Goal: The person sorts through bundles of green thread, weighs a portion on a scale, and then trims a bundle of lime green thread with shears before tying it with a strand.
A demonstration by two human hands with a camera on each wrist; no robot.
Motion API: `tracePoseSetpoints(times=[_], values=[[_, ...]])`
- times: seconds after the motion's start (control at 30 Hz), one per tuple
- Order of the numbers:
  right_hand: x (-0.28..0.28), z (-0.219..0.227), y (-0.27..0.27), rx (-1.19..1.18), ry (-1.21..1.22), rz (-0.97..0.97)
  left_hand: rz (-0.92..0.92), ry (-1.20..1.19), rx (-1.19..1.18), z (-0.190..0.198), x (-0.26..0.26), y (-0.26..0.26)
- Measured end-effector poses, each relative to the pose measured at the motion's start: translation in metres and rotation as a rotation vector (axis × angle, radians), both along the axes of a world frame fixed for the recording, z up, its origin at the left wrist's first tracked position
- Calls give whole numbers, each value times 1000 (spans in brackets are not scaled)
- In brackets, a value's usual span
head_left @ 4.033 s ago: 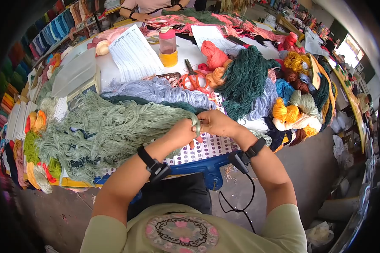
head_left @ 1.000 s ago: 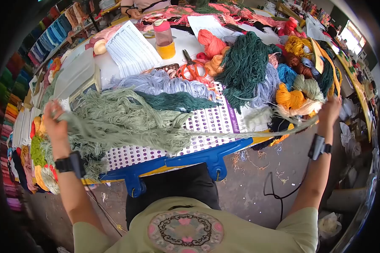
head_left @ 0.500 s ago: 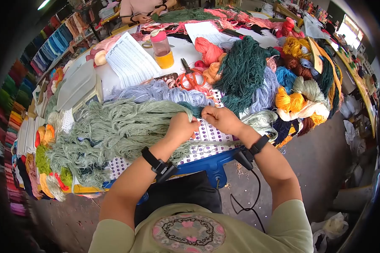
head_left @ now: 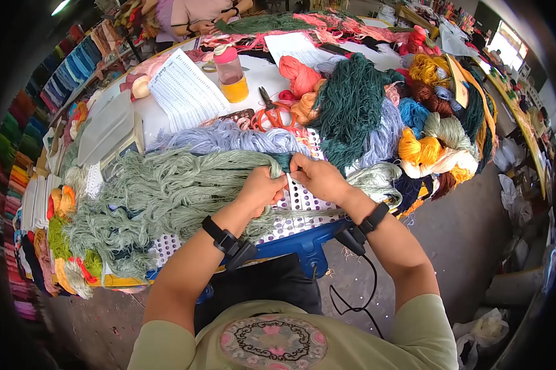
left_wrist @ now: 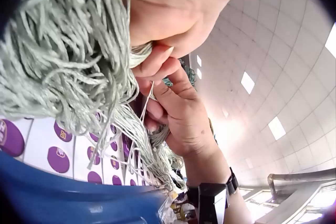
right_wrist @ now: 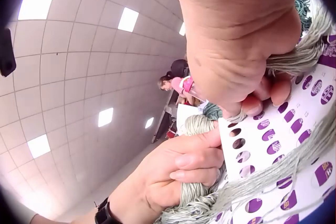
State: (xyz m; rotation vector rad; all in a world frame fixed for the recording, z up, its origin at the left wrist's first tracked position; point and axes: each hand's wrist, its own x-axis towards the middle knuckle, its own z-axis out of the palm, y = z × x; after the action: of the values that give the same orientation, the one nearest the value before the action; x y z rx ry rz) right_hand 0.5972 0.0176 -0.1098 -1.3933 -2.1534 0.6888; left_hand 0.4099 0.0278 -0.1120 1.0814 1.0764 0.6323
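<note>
My left hand point(head_left: 262, 188) grips one end of a big heap of sage-green yarn point(head_left: 179, 179), with strands bunched in its curled fingers. Close beside it, my right hand point(head_left: 318, 179) pinches at the top of a white card strip with punched holes point(right_wrist: 239, 142). Pale green strands point(right_wrist: 296, 61) also pass through the right hand's curled fingers in the right wrist view. Several loose strands point(left_wrist: 142, 134) run below both hands toward the right. Part of the pinch is hidden behind the fingers. Purple-dotted sheets point(head_left: 278, 228) lie beneath.
Lavender yarn point(head_left: 235, 137), dark green yarn point(head_left: 358, 117) and orange-handled scissors point(head_left: 272, 114) lie beyond the hands. A pink-lidded bottle point(head_left: 232, 74) stands near a printed sheet point(head_left: 185, 89). A blue table edge point(head_left: 296, 243) is in front; another person point(head_left: 198, 15) works across the table.
My hands were together, then spread wide a second ago with strands stretched between them, and came back together. Since half a second ago they have drawn closer, and a punched strip shows between them.
</note>
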Motion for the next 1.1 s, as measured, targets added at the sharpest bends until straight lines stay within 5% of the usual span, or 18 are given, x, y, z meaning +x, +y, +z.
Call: tracePoseSetpoints(times=[0.13,0.37,0.43,0.47,0.67,0.93,1.0,1.03,1.1], values=[[-3,-5,-6,105,30,-68,14,199,32,12,7,-2],[2,0,0,-13,87,23,20,133,79,-3,1,2],[2,1,2,-66,80,12,-51,324,426,8,-18,4],[2,2,2,-66,85,9,-21,349,361,5,-32,10],[0,1,2,-185,68,-21,107,3,66,13,-62,6],[0,3,0,-194,102,5,21,145,170,15,-46,1],[0,1,2,-233,101,19,65,-268,-84,27,-43,-5],[1,2,2,-235,99,16,63,-271,-87,30,-42,-8],[1,7,2,-360,134,-2,-129,-471,-214,34,-37,-11]])
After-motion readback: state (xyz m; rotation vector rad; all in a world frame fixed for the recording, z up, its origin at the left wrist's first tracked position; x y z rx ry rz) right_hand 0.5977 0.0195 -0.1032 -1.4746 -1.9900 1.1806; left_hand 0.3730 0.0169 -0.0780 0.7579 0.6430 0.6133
